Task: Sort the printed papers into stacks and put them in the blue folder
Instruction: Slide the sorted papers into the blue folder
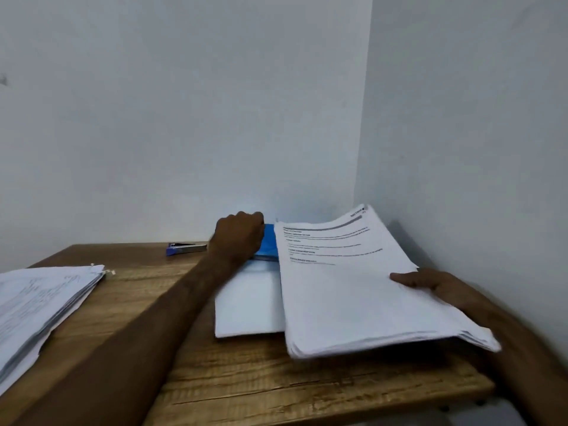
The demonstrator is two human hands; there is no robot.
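At the near edge of a wooden table point(233, 373), a person sorts paperwork in the corner of a room. A loose pile of papers point(40, 302) lies to the person's left, its sheets fanned unevenly. To the right, the right hand point(436, 287) grasps a thick stack of printed papers point(353, 302) at its right edge, thumb on top and fingers hidden beneath. The stack is raised off the tabletop, its left part over a white sheet point(249, 302) lying flat at the centre. Farther back, the left hand point(238, 238) reaches across with fingers curled and appears to grip the blue folder point(270, 241), which sits against the wall point(184, 118), mostly hidden by the hand and the stack. A blue stapler point(186, 248) rests just left of that hand. The stack looks heavy for one hand and limp: its unbound sheets seem likely to sag and slide apart, so support under the middle or a two-handed hold on opposite edges would suit it. The folder looks thin and flexible, best opened by its free edge.
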